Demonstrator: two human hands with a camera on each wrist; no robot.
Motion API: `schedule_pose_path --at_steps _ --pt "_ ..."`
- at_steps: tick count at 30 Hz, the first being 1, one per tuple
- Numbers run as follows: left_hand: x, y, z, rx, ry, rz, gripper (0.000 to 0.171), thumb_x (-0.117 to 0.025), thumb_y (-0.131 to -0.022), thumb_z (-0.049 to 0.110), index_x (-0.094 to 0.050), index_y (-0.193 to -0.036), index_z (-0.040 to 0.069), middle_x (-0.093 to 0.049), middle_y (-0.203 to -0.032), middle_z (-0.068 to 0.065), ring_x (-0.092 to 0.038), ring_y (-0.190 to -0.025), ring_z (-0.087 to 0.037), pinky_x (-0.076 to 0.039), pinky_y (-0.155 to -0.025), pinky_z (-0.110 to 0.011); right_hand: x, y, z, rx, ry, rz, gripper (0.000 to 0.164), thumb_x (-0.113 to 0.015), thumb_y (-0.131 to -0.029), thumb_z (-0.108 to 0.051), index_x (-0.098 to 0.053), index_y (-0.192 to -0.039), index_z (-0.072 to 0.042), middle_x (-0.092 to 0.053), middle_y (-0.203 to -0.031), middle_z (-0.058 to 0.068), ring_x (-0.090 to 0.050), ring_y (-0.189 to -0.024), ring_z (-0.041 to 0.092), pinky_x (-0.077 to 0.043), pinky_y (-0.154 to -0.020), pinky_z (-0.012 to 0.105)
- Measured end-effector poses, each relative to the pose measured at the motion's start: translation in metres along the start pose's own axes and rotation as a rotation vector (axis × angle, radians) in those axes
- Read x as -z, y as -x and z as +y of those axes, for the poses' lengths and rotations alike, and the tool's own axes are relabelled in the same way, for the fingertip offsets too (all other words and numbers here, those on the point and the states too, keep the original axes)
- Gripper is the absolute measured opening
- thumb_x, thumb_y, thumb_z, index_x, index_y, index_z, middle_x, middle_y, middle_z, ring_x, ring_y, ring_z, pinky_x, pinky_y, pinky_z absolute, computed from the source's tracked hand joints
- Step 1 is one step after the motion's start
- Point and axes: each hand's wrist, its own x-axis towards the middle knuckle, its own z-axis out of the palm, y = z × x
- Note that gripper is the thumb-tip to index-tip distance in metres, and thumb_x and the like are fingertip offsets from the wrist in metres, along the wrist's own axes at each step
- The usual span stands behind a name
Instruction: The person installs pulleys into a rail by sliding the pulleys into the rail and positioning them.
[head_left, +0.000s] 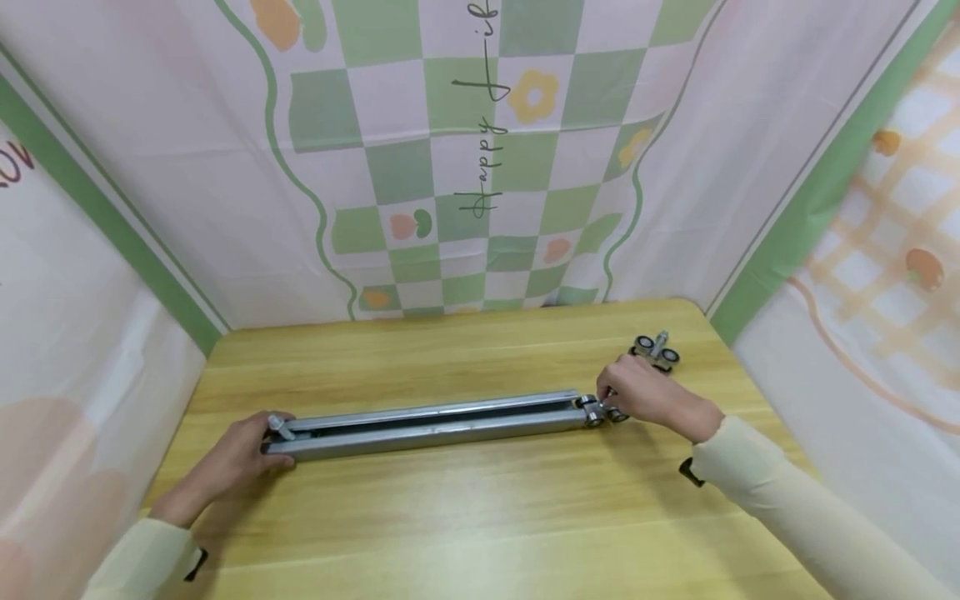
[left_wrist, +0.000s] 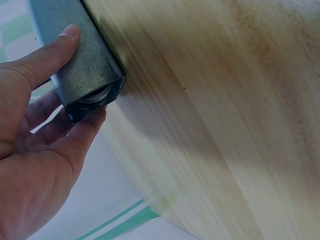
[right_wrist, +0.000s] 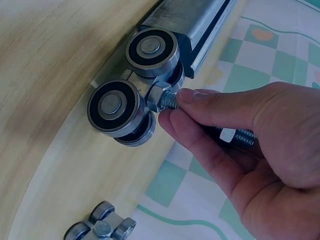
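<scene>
A long galvanized steel track [head_left: 442,431] with a slot along it lies across the table. My left hand [head_left: 243,450] grips its left end, thumb on one face and fingers round the other side. At that end a bolt [head_left: 281,427] sticks out of the slot, and a wheel [left_wrist: 95,97] shows inside the track's mouth. My right hand [head_left: 648,392] pinches the threaded bolt [right_wrist: 170,100] of a four-wheeled roller trolley [right_wrist: 114,106] between thumb and fingers. The trolley's front wheels sit right at the track's right mouth; whether they are inside, I cannot tell.
Another roller trolley [head_left: 657,352] rests on the wooden table [head_left: 480,517] behind the right hand, its bolt pointing away. A printed cloth [head_left: 465,167] hangs along the table's back edge, with more cloth at both sides.
</scene>
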Motion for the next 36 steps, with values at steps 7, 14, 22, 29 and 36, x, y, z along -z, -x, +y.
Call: schedule_pose_path --at_steps 7,14,22,29,36 --pt "0.0 0.001 0.0 -0.001 -0.003 -0.001 0.055 -0.095 -0.075 0.008 -0.068 -0.119 -0.008 -0.074 -0.109 -0.022 -0.071 -0.102 -0.04 -0.059 -0.087 -0.056 0.0 -0.002 0.0 -0.015 -0.004 0.0 0.018 -0.082 -0.082 0.012 -0.081 -0.084 -0.005 -0.078 -0.081 0.006 -0.072 -0.067 0.014 -0.063 -0.063 0.033" --pt "0.0 0.001 0.001 0.002 0.0 0.0 0.054 -0.095 -0.075 0.009 -0.068 -0.119 -0.008 -0.074 -0.108 -0.022 -0.071 -0.102 -0.04 -0.059 -0.087 -0.056 -0.003 -0.004 -0.002 -0.015 -0.03 -0.011 0.016 -0.083 -0.084 0.01 -0.082 -0.085 -0.006 -0.079 -0.082 0.005 -0.072 -0.067 0.013 -0.062 -0.063 0.029" --pt "0.0 0.001 0.002 0.015 0.012 -0.007 0.054 -0.095 -0.076 0.009 -0.068 -0.12 -0.008 -0.074 -0.109 -0.022 -0.071 -0.103 -0.04 -0.059 -0.087 -0.055 -0.003 -0.008 -0.006 0.022 -0.022 0.013 0.017 -0.083 -0.082 0.011 -0.082 -0.085 -0.006 -0.078 -0.081 0.005 -0.071 -0.066 0.011 -0.062 -0.064 0.029" --pt "0.0 0.002 0.002 0.008 0.013 -0.006 0.053 -0.094 -0.077 0.006 -0.068 -0.121 -0.009 -0.074 -0.11 -0.023 -0.071 -0.104 -0.04 -0.059 -0.088 -0.056 -0.006 -0.011 -0.009 0.039 -0.038 0.008 0.017 -0.083 -0.082 0.011 -0.082 -0.086 -0.005 -0.079 -0.082 0.005 -0.073 -0.068 0.013 -0.063 -0.065 0.029" --pt "0.0 0.003 0.001 -0.002 0.017 -0.001 0.052 -0.094 -0.076 0.004 -0.068 -0.12 -0.009 -0.074 -0.11 -0.023 -0.071 -0.103 -0.041 -0.059 -0.088 -0.057 -0.007 -0.014 -0.012 0.047 -0.043 0.006 0.016 -0.084 -0.082 0.011 -0.082 -0.087 -0.004 -0.079 -0.083 0.006 -0.073 -0.069 0.013 -0.063 -0.066 0.028"
